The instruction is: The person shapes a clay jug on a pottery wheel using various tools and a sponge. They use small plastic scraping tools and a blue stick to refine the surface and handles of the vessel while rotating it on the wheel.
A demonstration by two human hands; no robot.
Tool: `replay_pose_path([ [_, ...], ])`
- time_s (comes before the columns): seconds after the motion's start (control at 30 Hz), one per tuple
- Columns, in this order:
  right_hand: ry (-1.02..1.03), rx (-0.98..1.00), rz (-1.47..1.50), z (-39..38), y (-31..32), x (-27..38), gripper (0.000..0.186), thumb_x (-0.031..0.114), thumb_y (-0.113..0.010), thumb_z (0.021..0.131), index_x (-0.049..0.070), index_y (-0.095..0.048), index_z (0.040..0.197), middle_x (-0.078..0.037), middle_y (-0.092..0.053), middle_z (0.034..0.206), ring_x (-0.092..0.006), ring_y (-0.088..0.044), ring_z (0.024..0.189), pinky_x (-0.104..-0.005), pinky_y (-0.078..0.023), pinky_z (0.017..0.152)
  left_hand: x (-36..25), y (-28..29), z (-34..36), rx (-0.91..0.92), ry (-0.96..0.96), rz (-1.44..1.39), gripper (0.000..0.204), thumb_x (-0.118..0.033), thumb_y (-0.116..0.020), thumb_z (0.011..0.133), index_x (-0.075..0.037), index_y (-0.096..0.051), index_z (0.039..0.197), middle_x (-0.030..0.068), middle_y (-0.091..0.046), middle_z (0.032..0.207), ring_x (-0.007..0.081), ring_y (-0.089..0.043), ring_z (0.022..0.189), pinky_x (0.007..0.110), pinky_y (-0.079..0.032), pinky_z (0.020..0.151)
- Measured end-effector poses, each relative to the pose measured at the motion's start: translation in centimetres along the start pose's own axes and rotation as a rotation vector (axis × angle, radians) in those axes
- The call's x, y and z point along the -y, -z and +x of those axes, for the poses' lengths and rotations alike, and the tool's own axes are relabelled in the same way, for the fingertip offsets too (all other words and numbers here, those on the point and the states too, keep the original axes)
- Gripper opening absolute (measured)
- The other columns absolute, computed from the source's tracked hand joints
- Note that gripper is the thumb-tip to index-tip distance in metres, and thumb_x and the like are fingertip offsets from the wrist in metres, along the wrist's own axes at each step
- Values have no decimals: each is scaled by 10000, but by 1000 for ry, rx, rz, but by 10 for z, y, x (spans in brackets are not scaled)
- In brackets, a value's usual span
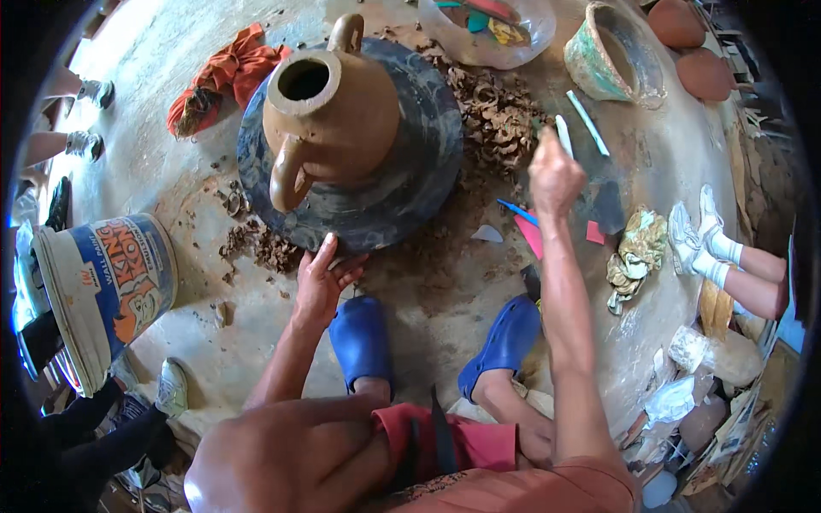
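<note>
A brown clay pot [355, 115] with a round open mouth and two handles stands upright on a dark round turntable [428, 162]. My left hand [323, 278] is at the turntable's near edge, thumb up against the rim and fingers curled at its underside. To the right of the turntable, my closed right hand [556, 178] is over the floor beside a heap of clay trimmings [494, 115]. A white stick [564, 135] shows just past its fingers; whether the hand grips it or something else is hidden.
A white-and-blue bucket [128, 282] lies tilted at left. Orange cloth [231, 73] is at far left. A clear plastic bowl [487, 34] and a basket [611, 56] stand far right. Near my right forearm are a blue tool [518, 210] and a crumpled cloth [640, 248]. Other people's feet [684, 239] flank the area.
</note>
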State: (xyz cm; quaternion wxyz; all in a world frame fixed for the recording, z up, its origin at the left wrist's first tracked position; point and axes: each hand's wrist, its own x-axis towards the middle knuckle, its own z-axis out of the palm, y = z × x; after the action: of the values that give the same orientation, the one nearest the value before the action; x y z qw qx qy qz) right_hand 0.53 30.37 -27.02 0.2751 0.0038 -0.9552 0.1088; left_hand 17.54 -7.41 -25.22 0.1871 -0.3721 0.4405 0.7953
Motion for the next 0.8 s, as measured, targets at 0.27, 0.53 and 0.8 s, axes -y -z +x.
replay_pose_path([
  [0.27,-619,127,338,-17,35,-90,245,159,-706,972,26,-813,1148,-151,-809,871,-171,-766,742,-341,-568,699,6,20,7,-10,45,20,518,-463,-687,1047,-101,-549,1391,88,-683,1332,275,-716,1155,409,-570,916],
  [0.53,-375,281,61,-7,43,-49,294,249,-641,1041,71,-790,1220,-190,-795,917,-350,-798,864,-449,-612,798,-11,30,16,-118,-104,30,439,-455,-654,1069,-139,-585,1365,40,-686,1307,201,-670,1139,420,-552,900],
  [0.8,-47,315,127,-33,48,-17,288,104,-624,1003,20,-757,1245,-227,-753,1252,-370,-740,1136,-445,-585,990,-20,30,21,-192,-147,10,427,-433,-668,1070,-149,-570,1373,32,-687,1296,183,-690,1088,402,-547,907],
])
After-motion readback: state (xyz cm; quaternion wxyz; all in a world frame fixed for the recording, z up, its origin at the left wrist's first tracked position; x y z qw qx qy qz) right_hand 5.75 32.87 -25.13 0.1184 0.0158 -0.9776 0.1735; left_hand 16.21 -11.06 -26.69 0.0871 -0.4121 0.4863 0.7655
